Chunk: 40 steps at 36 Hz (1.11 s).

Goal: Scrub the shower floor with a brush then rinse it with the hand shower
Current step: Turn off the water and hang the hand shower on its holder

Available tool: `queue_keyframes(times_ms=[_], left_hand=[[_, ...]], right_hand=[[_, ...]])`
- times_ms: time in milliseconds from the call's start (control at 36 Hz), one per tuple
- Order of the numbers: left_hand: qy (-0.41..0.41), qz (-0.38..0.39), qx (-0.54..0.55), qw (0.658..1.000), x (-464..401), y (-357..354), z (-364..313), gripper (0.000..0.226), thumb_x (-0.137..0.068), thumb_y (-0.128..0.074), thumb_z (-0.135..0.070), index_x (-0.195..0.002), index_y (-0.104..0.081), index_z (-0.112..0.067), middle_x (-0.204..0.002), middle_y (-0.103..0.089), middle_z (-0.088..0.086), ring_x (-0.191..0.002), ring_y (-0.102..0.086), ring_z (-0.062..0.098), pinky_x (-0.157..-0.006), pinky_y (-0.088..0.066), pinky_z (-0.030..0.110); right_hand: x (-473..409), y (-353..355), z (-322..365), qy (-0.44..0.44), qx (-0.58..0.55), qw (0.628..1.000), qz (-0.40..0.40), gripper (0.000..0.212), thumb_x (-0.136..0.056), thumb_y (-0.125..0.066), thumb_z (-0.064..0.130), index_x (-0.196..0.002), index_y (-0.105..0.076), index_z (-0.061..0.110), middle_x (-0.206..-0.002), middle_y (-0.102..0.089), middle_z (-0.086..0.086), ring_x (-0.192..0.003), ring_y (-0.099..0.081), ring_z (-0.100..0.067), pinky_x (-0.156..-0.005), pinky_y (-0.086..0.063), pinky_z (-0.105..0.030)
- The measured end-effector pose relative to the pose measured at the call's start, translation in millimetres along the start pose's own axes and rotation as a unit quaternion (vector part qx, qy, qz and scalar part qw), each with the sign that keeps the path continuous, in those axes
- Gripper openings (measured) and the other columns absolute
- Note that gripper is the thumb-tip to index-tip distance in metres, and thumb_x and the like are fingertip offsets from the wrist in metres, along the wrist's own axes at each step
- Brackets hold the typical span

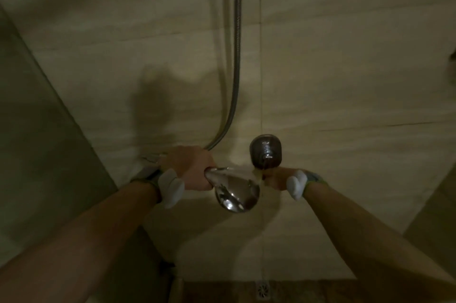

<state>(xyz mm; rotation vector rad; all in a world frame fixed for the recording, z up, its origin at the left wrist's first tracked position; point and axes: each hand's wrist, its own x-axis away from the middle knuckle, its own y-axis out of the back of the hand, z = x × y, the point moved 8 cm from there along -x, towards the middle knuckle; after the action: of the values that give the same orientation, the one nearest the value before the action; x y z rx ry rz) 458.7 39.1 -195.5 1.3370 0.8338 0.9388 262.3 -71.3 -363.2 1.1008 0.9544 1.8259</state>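
My left hand (190,167) is wrapped around the handle of the chrome hand shower (237,191), whose round head points down and toward me. Its metal hose (237,60) curves up the beige tiled wall from behind that hand. My right hand (278,179) reaches the lever under the chrome wall valve (266,152) and its fingers are closed on it, though they are partly hidden. The shower floor (320,290) shows as a dark brown strip at the bottom edge. No brush is in view.
A square floor drain (263,290) sits in the floor close to the wall. A dark glass or wall panel (37,142) stands at the left. A dark fitting (452,55) pokes in at the right edge.
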Motion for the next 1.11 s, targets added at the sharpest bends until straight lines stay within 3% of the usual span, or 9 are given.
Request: queue_keyframes(times_ms=[83, 139, 222, 306, 444, 556, 750, 917, 1111], left_hand=[[0.006, 0.006, -0.019, 1.0, 5, 7, -2, 0.051, -0.064, -0.046, -0.06, -0.084, -0.07, -0.02, -0.075, -0.068, 0.001, -0.07, -0.066, 0.017, -0.065, -0.055, 0.033], [0.008, 0.024, -0.017, 1.0, 9, 18, -3, 0.051, -0.064, -0.047, -0.061, -0.089, -0.071, -0.024, -0.077, -0.069, -0.001, -0.073, -0.067, 0.016, -0.069, -0.056, 0.034], [0.011, 0.044, -0.042, 0.998, 19, 46, -5, 0.036, -0.074, -0.06, -0.052, -0.085, -0.07, -0.019, -0.076, -0.067, -0.002, -0.074, -0.065, 0.015, -0.068, -0.053, 0.031], [0.012, 0.029, -0.065, 0.997, 16, 72, -9, 0.031, -0.081, -0.063, -0.047, -0.093, -0.071, -0.019, -0.091, -0.07, 0.001, -0.086, -0.066, 0.021, -0.073, -0.049, 0.028], [-0.006, -0.053, -0.063, 0.997, 32, 130, -19, 0.043, -0.077, -0.056, -0.056, -0.07, -0.059, -0.014, -0.07, -0.061, -0.002, -0.072, -0.064, 0.021, -0.064, -0.049, 0.029], [-0.019, -0.072, 0.002, 0.997, 45, 174, -23, 0.031, -0.075, -0.057, -0.046, -0.073, -0.066, -0.017, -0.082, -0.068, 0.0, -0.077, -0.063, 0.019, -0.068, -0.05, 0.029], [-0.055, -0.103, 0.08, 0.99, 53, 239, -33, 0.031, -0.081, -0.069, -0.029, -0.055, -0.051, -0.025, -0.057, -0.051, -0.004, -0.058, -0.051, 0.018, -0.056, -0.039, 0.026], [-0.062, -0.13, 0.158, 0.977, 57, 285, -51, 0.03, -0.082, -0.067, -0.022, -0.056, -0.053, -0.016, -0.051, -0.047, -0.004, -0.048, -0.044, 0.015, -0.051, -0.035, 0.025], [-0.1, -0.137, 0.269, 0.948, 60, 327, -83, 0.013, -0.077, -0.062, -0.016, -0.075, -0.071, -0.006, -0.051, -0.055, -0.001, -0.052, -0.051, 0.019, -0.056, -0.041, 0.029]], right_hand=[[10, 5, 1, -0.004, -0.039, 0.999, 0.024, 0.039, -0.105, -0.05, 0.031, -0.14, -0.058, 0.014, -0.147, -0.053, -0.011, -0.138, -0.047, -0.032, -0.115, -0.037, -0.041], [31, 26, 10, -0.004, -0.125, 0.992, 0.035, 0.025, -0.105, -0.051, 0.033, -0.117, -0.067, 0.017, -0.128, -0.065, -0.009, -0.124, -0.059, -0.029, -0.104, -0.048, -0.035], [85, 77, 45, 0.027, -0.243, 0.97, 0.007, 0.041, -0.102, -0.048, 0.05, -0.097, -0.066, 0.013, -0.1, -0.071, -0.01, -0.084, -0.066, -0.024, -0.069, -0.052, -0.023], [129, 117, 82, 0.102, -0.312, 0.944, -0.028, 0.067, -0.09, -0.049, 0.071, -0.109, -0.069, 0.01, -0.102, -0.073, -0.02, -0.083, -0.064, -0.025, -0.08, -0.051, -0.034], [226, 171, 159, 0.205, -0.17, 0.963, -0.039, 0.064, -0.094, -0.041, 0.068, -0.149, -0.045, 0.035, -0.135, -0.049, 0.021, -0.124, -0.05, -0.005, -0.099, -0.034, -0.018], [275, 197, 200, 0.246, -0.01, 0.966, -0.073, 0.089, -0.082, -0.067, 0.066, -0.157, -0.027, 0.036, -0.15, -0.037, 0.016, -0.125, -0.044, -0.004, -0.097, -0.035, -0.017], [322, 238, 223, 0.3, 0.123, 0.923, -0.209, 0.108, -0.072, -0.085, 0.056, -0.156, -0.021, 0.035, -0.141, -0.035, 0.011, -0.12, -0.046, -0.009, -0.104, -0.047, -0.029], [371, 278, 228, 0.305, 0.154, 0.88, -0.331, 0.086, -0.083, -0.076, 0.036, -0.151, -0.026, 0.047, -0.136, -0.043, 0.011, -0.114, -0.053, -0.013, -0.097, -0.051, -0.035], [433, 320, 229, 0.292, 0.216, 0.825, -0.434, 0.065, -0.087, -0.073, 0.037, -0.147, -0.047, 0.032, -0.133, -0.059, 0.007, -0.112, -0.057, -0.006, -0.094, -0.053, -0.029]])
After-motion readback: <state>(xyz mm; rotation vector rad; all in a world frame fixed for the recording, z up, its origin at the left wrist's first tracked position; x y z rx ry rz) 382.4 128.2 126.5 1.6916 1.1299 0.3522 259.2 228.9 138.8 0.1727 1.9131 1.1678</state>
